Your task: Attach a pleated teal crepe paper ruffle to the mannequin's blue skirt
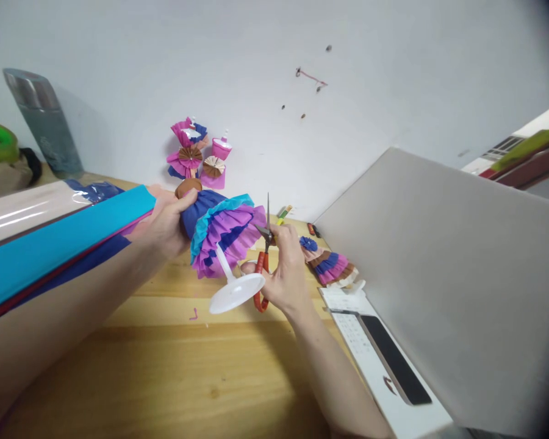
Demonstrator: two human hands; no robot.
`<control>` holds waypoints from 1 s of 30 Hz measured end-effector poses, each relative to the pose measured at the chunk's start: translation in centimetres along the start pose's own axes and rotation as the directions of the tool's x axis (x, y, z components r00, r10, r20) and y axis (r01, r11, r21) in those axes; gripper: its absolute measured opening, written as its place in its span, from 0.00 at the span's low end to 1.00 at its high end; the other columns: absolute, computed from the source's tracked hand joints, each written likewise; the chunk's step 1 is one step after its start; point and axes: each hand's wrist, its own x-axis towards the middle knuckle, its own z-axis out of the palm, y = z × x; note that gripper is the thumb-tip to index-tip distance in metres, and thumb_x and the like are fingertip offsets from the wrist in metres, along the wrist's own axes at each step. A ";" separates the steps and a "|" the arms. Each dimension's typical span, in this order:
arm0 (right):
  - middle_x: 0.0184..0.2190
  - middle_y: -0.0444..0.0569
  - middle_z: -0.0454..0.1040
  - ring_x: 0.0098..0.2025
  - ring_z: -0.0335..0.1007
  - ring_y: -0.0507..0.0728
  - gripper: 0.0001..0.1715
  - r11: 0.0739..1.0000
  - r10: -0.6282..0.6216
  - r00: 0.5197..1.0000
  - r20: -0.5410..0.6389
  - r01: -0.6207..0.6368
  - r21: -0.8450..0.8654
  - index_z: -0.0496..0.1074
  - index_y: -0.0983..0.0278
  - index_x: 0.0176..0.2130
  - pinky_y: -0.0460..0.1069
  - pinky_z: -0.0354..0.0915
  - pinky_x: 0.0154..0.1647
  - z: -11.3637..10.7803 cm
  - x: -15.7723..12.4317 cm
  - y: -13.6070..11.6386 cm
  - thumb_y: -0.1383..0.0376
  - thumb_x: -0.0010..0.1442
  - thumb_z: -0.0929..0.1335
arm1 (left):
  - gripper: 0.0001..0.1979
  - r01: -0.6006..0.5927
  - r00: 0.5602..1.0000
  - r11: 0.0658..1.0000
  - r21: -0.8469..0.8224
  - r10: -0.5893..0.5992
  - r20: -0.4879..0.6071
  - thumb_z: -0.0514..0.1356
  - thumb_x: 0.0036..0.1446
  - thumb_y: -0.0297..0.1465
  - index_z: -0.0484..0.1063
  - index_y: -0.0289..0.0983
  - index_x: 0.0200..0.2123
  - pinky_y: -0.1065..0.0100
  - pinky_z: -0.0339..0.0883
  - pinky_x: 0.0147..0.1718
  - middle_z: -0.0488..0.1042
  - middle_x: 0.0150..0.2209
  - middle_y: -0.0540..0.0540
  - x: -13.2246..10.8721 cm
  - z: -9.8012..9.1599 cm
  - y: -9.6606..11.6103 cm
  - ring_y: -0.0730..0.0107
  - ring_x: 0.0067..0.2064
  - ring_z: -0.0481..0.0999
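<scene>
My left hand [171, 228] is closed around the upper part of a paper dress [219, 228] on a small white stand [236, 291]. Dark blue covers its top, with turquoise and purple ruffles below, and the whole piece is tilted so the round base faces me. In my right hand [286, 265] is a pair of scissors [263, 262] with red handles. The blades are parted and point upward, close to the purple ruffle's right edge; I cannot tell whether they touch it. My fingers hide part of the handles.
Rolls of coloured crepe paper [73, 235] lie over my left forearm. Two small paper dresses [190, 152] stand by the wall, and another layered dress [332, 265] lies at right. A grey panel [439, 262], a white box [393, 378] and a bottle [48, 122] flank the wooden table [178, 372].
</scene>
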 end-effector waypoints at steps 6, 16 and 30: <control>0.35 0.47 0.65 0.36 0.62 0.59 0.22 1.000 0.007 1.000 -0.017 -0.007 -0.022 0.67 0.61 0.50 0.55 0.63 0.37 -0.2 -0.1 -0.2 0.57 0.57 0.69 | 0.11 0.005 1.000 1.000 0.017 -0.005 -0.016 0.57 0.68 0.32 0.77 0.34 0.36 0.64 0.78 0.42 0.83 0.33 0.43 0.2 -0.2 -0.1 0.63 0.34 0.83; 0.34 0.47 0.67 0.34 0.63 0.58 0.20 0.998 0.003 0.999 -0.039 -0.006 -0.062 0.69 0.62 0.49 0.54 0.64 0.36 -0.3 -0.6 -0.1 0.58 0.58 0.69 | 0.16 0.029 0.998 1.000 0.011 -0.028 -0.060 0.53 0.71 0.33 0.77 0.34 0.36 0.66 0.77 0.41 0.83 0.33 0.44 -0.2 0.6 0.0 0.65 0.34 0.82; 0.31 0.45 0.68 0.30 0.61 0.55 0.16 0.995 -0.057 0.994 -0.097 0.049 -0.081 0.71 0.61 0.47 0.51 0.62 0.31 0.0 -0.5 0.1 0.61 0.59 0.70 | 0.15 0.046 0.998 0.999 0.018 -0.045 -0.051 0.51 0.71 0.33 0.75 0.34 0.38 0.61 0.77 0.45 0.83 0.31 0.44 -0.4 0.8 0.0 0.64 0.33 0.82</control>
